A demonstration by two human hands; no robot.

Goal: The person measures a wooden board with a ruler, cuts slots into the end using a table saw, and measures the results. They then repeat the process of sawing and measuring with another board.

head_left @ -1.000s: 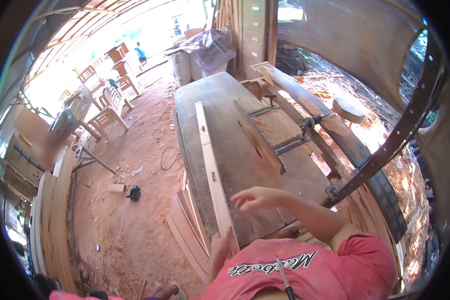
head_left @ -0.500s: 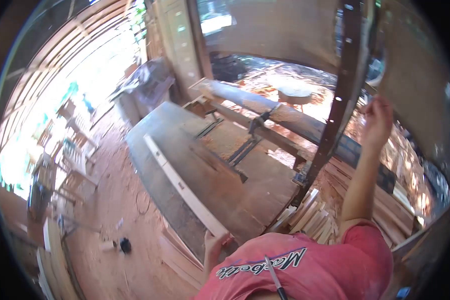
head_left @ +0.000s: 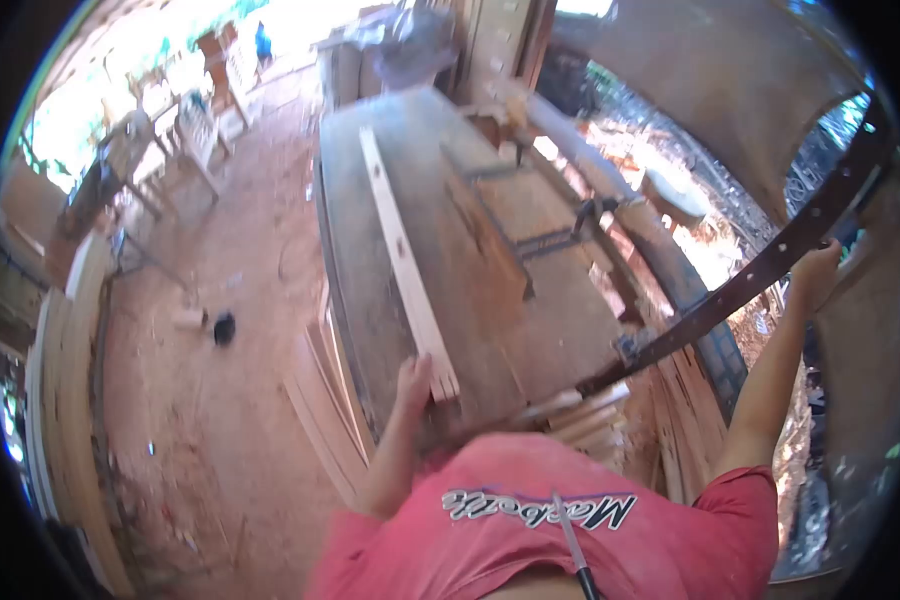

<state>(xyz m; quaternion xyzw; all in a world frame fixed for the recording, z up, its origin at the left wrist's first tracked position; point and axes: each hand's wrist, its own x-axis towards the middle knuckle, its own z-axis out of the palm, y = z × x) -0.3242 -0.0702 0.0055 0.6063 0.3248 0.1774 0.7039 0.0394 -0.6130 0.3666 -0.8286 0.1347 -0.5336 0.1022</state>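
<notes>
A long pale wooden piece with slots cut along it lies on the worktable, its far end pointing away from me. My left hand is closed around the near end, where notches show at the tip. My right hand is raised at the far right, fingers closed, beside a dark bar with a row of holes. A small dark bit shows at its fingers, but I cannot make out what it is.
Wooden boards lean by the table's left edge, and more planks are stacked at far left. Wood strips lie beyond my shirt. A dark round object lies on the floor. Wooden chairs stand at back left.
My view has turned, so the table appears more upright. The dark bar is now much more slanted, and my right hand is lower beside it. My left hand stays on the wooden piece.
</notes>
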